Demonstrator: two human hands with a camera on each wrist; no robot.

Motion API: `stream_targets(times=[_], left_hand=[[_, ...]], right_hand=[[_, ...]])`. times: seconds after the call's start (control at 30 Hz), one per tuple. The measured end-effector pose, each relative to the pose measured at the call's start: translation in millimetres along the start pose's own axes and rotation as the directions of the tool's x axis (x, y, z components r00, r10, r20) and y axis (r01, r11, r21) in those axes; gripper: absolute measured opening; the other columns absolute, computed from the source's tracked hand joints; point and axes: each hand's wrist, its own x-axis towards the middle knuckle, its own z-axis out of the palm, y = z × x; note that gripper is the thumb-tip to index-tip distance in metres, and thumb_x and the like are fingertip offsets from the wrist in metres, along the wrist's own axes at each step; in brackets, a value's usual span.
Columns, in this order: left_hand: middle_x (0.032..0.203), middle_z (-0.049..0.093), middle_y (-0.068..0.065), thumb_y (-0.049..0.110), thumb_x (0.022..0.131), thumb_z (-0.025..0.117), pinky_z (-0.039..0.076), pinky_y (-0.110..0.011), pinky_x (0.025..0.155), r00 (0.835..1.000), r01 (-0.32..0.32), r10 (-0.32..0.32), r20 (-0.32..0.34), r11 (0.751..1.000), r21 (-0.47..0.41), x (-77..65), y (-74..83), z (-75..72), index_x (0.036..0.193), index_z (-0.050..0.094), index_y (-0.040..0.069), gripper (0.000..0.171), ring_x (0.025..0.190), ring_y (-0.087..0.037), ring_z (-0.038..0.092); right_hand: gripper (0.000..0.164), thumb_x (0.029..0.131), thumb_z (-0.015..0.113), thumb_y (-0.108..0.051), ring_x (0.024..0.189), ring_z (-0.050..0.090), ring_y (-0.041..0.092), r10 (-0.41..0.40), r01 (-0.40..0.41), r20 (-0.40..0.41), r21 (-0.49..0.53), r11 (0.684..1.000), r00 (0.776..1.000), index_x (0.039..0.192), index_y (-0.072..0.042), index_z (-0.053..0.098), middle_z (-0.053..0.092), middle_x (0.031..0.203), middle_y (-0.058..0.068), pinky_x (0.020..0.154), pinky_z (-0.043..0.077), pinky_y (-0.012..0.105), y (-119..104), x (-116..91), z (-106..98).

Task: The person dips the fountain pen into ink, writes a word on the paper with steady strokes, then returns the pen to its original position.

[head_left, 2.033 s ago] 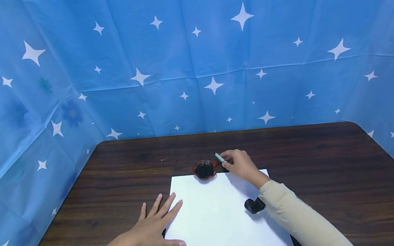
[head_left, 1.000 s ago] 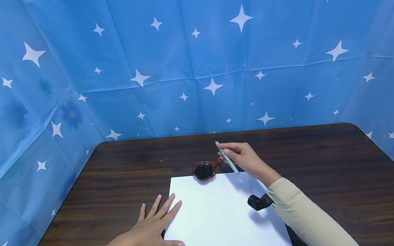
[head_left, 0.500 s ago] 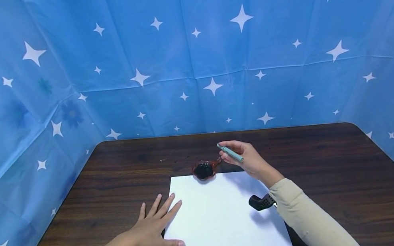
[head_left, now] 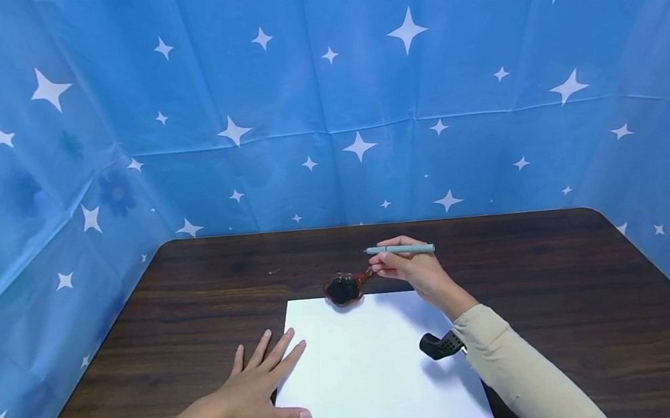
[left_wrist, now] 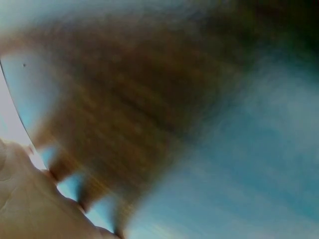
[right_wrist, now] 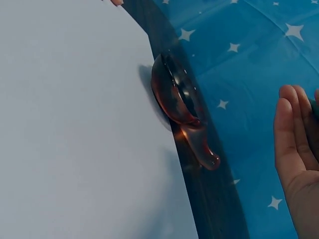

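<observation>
My right hand pinches a slim pale-teal pen between thumb and fingers. The pen lies almost level in the head view, its thin dark tip pointing left. Just left of and below that hand, a reddish-brown see-through dish, dark inside and with a short handle, overlaps the far edge of a white sheet of paper. In the right wrist view the dish sits apart from the hand. My left hand rests with fingers spread on the paper's left edge, thumb near the bottom corner.
A dark wood-grain table carries everything. Blue cloth with white stars stands behind it and at both sides. A black strap piece at the right wrist hangs over the paper's right part.
The pen has turned in my right hand, its rear end swinging up and to the right until it lies level. That hand has risen slightly from beside the dish. My left hand has stayed put.
</observation>
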Motion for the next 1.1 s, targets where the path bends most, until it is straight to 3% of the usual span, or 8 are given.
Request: stream_targets(times=[0.33, 0.53, 0.8, 1.1], left_hand=[[0.162, -0.004, -0.004, 0.079, 0.075, 0.054, -0.007, -0.077, 0.099, 1.000, -0.001, 0.001, 0.002, 1.000, 0.008, 0.3, -0.8, 0.2, 0.155, 0.014, 0.026, 0.104, 0.145, -0.043, -0.008], [0.162, -0.004, -0.003, 0.079, 0.075, 0.054, -0.008, -0.077, 0.100, 1.000, 0.007, -0.007, 0.004, 1.000, 0.010, 0.4, -0.4, -0.1, 0.155, 0.014, 0.026, 0.104, 0.145, -0.042, -0.009], [0.162, -0.006, -0.003, 0.078, 0.076, 0.054, -0.008, -0.077, 0.100, 1.000, -0.009, 0.009, 0.013, 1.000, 0.007, 0.4, 0.4, 0.1, 0.155, 0.013, 0.026, 0.103, 0.145, -0.042, -0.010], [0.162, -0.006, -0.002, 0.078, 0.075, 0.055, -0.009, -0.076, 0.100, 1.000, 0.003, -0.002, 0.012, 1.000, -0.011, -1.2, -2.8, 0.5, 0.155, 0.013, 0.027, 0.104, 0.145, -0.041, -0.011]], right_hand=[[0.018, 0.090, 0.065, -0.003, 0.084, 0.071, 0.018, 0.028, -0.028, 0.007, -0.005, 1.000, 1.000, 0.106, 0.004, 0.060, 0.072, 0.088, 0.006, 0.081, 0.056, 0.038, 2.7, 5.1, 0.6], [0.022, 0.090, 0.065, -0.004, 0.084, 0.071, 0.019, 0.041, -0.039, 0.063, -0.045, 0.998, 0.997, 0.110, 0.006, 0.063, 0.073, 0.091, 0.009, 0.085, 0.053, 0.045, 2.6, 6.6, 1.1], [0.022, 0.087, 0.067, 0.000, 0.082, 0.071, 0.018, 0.088, -0.073, 0.094, -0.148, 0.986, 0.992, 0.106, 0.009, 0.061, 0.072, 0.092, 0.011, 0.081, 0.056, 0.040, 5.1, 7.8, 5.5], [0.018, 0.085, 0.068, -0.002, 0.084, 0.071, 0.024, 0.160, -0.090, 0.156, -0.381, 0.920, 0.975, 0.102, 0.005, 0.066, 0.071, 0.095, 0.017, 0.078, 0.057, 0.040, 9.5, 17.8, 19.7]])
